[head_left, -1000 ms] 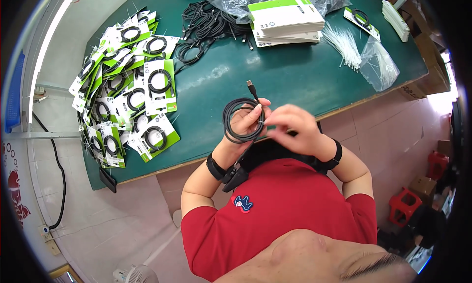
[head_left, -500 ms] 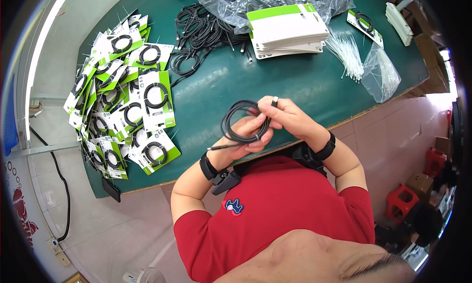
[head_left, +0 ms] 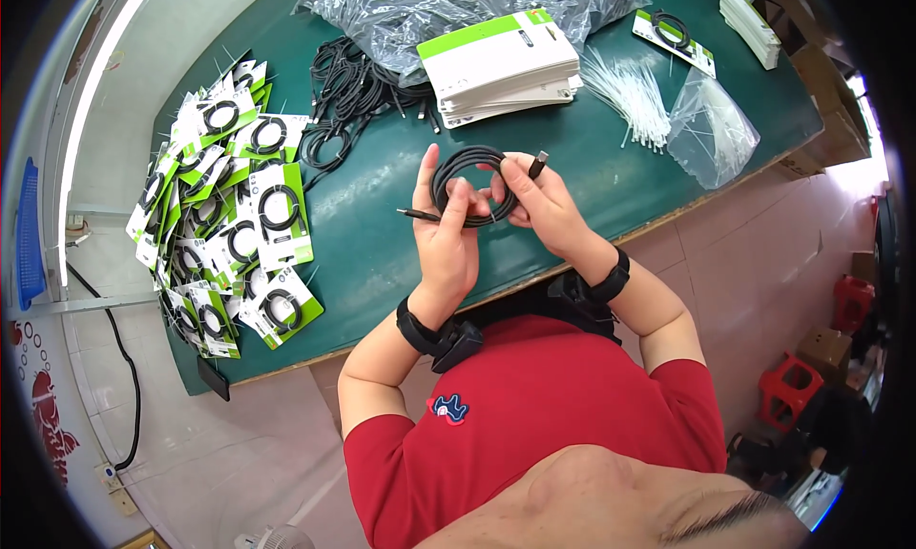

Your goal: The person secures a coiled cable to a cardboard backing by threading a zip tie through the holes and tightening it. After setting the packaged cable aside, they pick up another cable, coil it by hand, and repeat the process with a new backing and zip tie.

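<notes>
Over green table (head_left: 372,263), our left hand (head_left: 447,248) and right hand (head_left: 553,206) grip black cable coil (head_left: 441,179) from opposite sides, left forefinger (head_left: 427,167) newly straightened, keeping loops gathered.

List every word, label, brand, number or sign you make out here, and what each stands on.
No text reads clearly, so nothing to quote.
Stack of green-and-white cards: dark print, too small to read.
Pile of cards with cables: small marks, unreadable.
Single card at far right: too small to read.
Coiled black cable in the hands: no lettering visible.
Shirt patch: a stitched shape, no readable words.
</notes>
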Demonstrator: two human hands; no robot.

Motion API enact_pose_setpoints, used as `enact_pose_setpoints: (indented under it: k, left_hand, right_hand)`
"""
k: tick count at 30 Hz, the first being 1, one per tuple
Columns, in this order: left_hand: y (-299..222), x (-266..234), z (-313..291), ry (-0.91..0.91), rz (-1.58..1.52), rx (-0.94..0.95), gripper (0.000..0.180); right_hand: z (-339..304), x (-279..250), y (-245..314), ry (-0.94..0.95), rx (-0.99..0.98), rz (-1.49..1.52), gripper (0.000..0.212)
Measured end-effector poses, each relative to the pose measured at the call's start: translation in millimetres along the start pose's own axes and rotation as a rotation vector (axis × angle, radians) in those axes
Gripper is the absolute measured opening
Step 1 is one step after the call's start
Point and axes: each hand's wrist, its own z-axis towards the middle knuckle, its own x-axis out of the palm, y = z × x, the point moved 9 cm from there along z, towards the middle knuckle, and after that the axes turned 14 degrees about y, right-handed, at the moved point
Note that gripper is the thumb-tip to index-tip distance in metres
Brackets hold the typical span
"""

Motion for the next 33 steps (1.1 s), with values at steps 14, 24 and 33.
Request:
enact_pose_setpoints:
  k: [14, 24, 33]
  left_hand:
    - [32, 27, 3, 0.201, -0.029, -0.028, 0.043]
    - [23, -3, 0, 0.046, 0.017, -0.040, 0.049]
    - [17, -23, -3, 0.247, 0.188, -0.189, 0.048]
  right_hand:
    - [-28, -30, 12, -0.115, -0.145, -0.038, 0.052]
    - [-21, -20, 1, -0.120, -0.128, -0.128, 0.052]
    - [-10, -8, -2, 0.110, -0.057, -0.405, 0.046]
